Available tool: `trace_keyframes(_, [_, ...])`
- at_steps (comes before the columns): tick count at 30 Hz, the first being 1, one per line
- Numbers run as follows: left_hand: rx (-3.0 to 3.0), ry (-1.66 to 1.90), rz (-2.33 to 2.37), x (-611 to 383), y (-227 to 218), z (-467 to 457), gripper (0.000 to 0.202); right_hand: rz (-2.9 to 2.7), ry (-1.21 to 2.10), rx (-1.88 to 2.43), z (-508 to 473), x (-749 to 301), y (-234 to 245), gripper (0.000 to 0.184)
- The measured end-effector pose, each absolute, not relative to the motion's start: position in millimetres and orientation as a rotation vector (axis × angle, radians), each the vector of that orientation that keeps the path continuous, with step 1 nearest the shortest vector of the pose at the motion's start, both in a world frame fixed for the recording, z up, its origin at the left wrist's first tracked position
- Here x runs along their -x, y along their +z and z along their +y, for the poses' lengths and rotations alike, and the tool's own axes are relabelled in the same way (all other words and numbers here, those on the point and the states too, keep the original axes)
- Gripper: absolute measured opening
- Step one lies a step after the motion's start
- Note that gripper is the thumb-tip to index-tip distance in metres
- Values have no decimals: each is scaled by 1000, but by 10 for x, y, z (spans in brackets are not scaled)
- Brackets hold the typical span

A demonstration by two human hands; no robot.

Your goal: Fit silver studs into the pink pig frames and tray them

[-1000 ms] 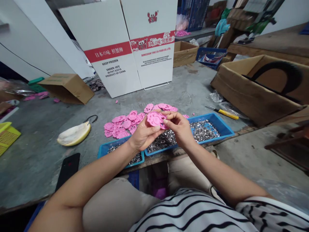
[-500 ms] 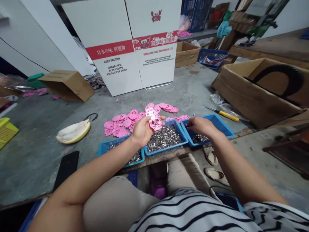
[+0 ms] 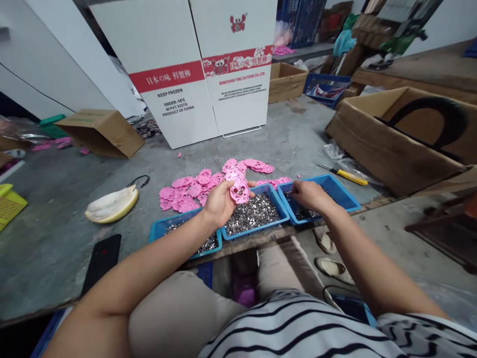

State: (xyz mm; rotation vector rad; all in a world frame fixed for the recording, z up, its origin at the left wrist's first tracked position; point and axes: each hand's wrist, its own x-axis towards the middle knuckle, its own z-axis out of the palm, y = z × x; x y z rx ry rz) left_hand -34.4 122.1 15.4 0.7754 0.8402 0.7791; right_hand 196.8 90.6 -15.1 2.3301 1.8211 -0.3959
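My left hand (image 3: 219,203) holds a flat pink plastic plate (image 3: 237,185) with cut-out holes, the thumb over its edge. Small shiny bits show in holes near its lower end. Below it stands the middle blue tray (image 3: 257,233), filled with small silvery metal pieces (image 3: 251,215). My right hand (image 3: 310,195) dips into the right blue tray (image 3: 345,196), fingers curled down at the dark metal bits there; what they pinch is hidden. The left blue tray (image 3: 158,231), partly behind my forearm, also has metal pieces. Several more pink plates (image 3: 184,193) lie heaped behind the trays.
A tall white carton (image 3: 186,109) stands behind the heap. To the right are a yellow-handled screwdriver (image 3: 352,176) and an open cardboard box (image 3: 376,129). On the left lie a piece of fruit peel (image 3: 112,204), a dark phone (image 3: 102,261) and a yellow basket (image 3: 11,206).
The pink plate in my left hand has tilted slightly, with less glare on it. My right hand stays in the right tray, its fingers a little shifted. The view has moved slightly.
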Motion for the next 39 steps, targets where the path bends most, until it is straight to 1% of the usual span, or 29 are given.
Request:
trace_keyframes(8, [-803,763,834,344,130,1223,33,1832,-456,-2372,884,-2003,-181,27])
trace_keyframes(12, [-805,762,835,348,119,1222,29,1816,-472,-2494,876,-2016,-144,17])
trace_keyframes(15, [-826,769,838,355,104,1223,26,1864,-503,-2742,867,-2007,-96,7])
trace_keyframes(16, [-843,768,835,356,100,1221,25,1894,-579,-2853,865,-1994,-81,4])
trace_keyframes(17, [-862,764,831,356,96,1218,26,1936,-732,-2958,862,-1974,-67,6])
trace_keyframes(18, [-884,759,827,354,93,1212,28,1995,-969,-3038,860,-1946,-55,11])
trace_keyframes(19, [-906,754,827,351,89,1204,31,2064,-1281,-3062,857,-1910,-46,17])
trace_keyframes(21, [-941,750,835,338,83,1181,39,2189,-1983,-2906,851,-1814,-31,33])
trace_keyframes(23, [-970,758,841,325,79,1150,45,2203,-2551,-2619,841,-1699,-21,45])
trace_keyframes(24, [-980,762,840,319,78,1134,47,2147,-2763,-2492,835,-1639,-17,48])
trace_keyframes(26, [-997,759,834,312,84,1102,49,1973,-3080,-2276,820,-1528,-12,48])
trace_keyframes(29, [-1013,753,817,310,110,1062,47,1766,-3346,-2012,801,-1411,-12,44])
trace_keyframes(32, [-1004,778,810,309,147,1038,46,1705,-3442,-1861,800,-1356,-9,40])
trace_keyframes(36, [-994,814,816,303,193,1022,46,1748,-3436,-1864,810,-1321,9,37])
trace_keyframes(39, [-989,827,804,298,211,1012,46,1881,-3329,-1967,807,-1288,22,36])
